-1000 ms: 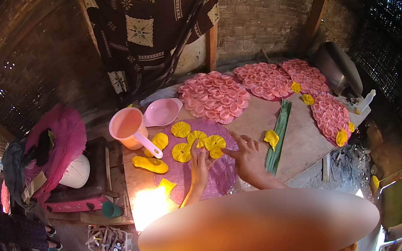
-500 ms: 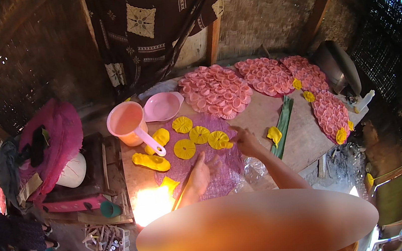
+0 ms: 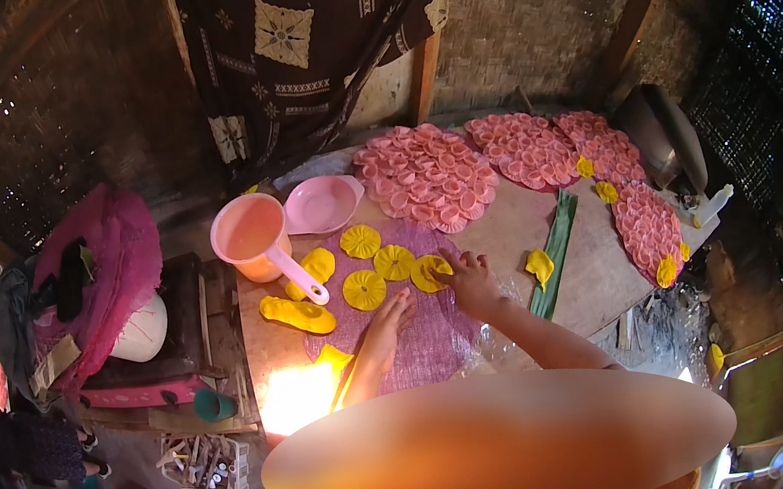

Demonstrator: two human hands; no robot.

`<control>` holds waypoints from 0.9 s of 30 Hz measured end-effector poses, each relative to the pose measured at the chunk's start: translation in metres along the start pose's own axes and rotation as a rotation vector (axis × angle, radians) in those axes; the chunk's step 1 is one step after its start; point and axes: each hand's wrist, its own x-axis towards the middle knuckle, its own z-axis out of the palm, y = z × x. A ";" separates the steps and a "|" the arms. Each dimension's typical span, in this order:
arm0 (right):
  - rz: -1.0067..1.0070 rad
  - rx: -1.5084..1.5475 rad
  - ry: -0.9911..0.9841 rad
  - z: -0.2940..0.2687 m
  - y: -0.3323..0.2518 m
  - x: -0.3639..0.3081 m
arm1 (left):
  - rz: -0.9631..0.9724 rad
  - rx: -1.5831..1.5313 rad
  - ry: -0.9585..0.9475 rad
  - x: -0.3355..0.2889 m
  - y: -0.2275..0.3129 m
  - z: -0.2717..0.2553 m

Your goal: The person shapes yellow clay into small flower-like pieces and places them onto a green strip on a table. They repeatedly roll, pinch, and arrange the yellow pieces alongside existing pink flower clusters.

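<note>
Nearly round yellow disc (image 3: 427,273), flat, face upward

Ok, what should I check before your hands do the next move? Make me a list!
Right hand at the right edge of a ruffled, round yellow piece: ok.
Left hand empty: cannot tell, palm hidden.
Three matching pieces on the purple woven mat: ok.
Cup-shaped, orange-pink plastic dipper upright: ok.
Its pink handle clear of the rounded yellow lump: not ok, they overlap in view.
Long green leaf strip off the mat: ok.
</note>
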 end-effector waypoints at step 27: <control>0.184 1.300 0.155 -0.074 0.046 -0.123 | 0.208 0.450 -0.081 0.014 -0.033 0.104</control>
